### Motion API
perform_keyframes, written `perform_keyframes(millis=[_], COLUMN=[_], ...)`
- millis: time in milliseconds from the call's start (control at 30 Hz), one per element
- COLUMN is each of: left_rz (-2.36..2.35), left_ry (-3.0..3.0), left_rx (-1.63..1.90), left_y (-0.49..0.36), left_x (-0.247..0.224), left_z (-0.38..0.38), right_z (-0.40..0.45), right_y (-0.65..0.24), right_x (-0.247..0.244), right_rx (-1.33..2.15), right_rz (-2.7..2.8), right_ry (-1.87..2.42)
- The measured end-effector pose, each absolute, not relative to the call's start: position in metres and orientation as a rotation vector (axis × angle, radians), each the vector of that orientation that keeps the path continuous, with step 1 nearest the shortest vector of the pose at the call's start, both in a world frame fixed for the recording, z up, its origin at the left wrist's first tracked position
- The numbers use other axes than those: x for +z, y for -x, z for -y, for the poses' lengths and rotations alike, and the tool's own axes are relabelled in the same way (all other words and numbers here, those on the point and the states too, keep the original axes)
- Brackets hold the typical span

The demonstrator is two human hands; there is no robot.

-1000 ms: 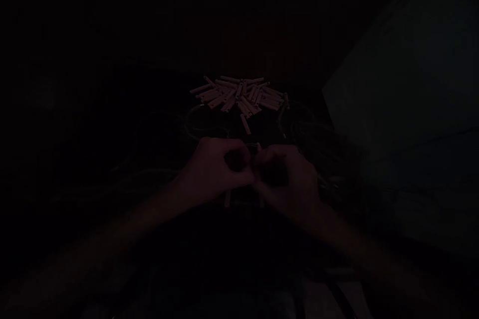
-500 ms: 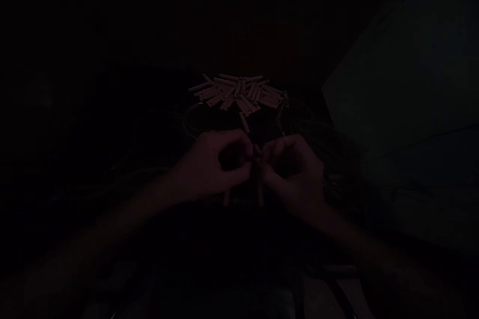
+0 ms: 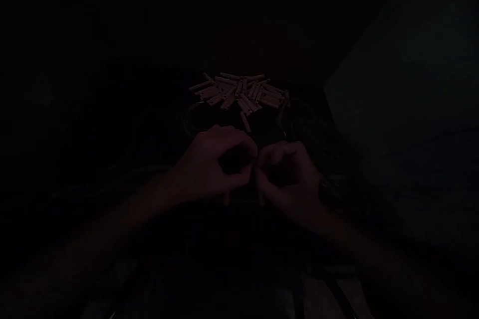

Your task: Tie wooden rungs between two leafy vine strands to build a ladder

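Note:
The scene is very dark. My left hand curls its fingers and thumb into a pinch near the middle of the view. Close against it, my right hand pinches in the same way, and the fingertips of both hands meet. Whatever lies between them is hidden by the fingers. Beneath the hands, the ends of two short sticks show, one stick on the left and another stick on the right. Just beyond the fingertips lies a single stick.
A heap of short pale sticks, some with holes near their ends, lies beyond my hands. Thin cord loops on the left, and more cord runs on the right. A pale greenish surface fills the right side.
My two hands have come closer together at the fingertips. A small piece that showed between them is now covered, and the right hand has shifted slightly left.

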State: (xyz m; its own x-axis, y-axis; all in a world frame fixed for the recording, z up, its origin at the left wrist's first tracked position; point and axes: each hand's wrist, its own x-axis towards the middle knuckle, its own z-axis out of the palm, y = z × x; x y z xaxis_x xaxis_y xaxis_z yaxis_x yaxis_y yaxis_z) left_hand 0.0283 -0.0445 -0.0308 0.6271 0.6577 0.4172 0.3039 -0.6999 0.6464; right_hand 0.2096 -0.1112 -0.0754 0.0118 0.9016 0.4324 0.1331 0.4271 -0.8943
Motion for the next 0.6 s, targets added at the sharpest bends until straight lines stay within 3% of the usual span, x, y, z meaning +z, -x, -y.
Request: perform_keyframes(millis=[600], left_rz=[-0.725], left_ry=[-2.309], left_rx=[0.916], left_y=[-0.027], left_x=[-0.027], left_z=[0.045], right_z=[0.109], right_y=[-0.22], right_x=[-0.067], right_rx=[0.519], right_rz=[1.665], right_ry=[1.179])
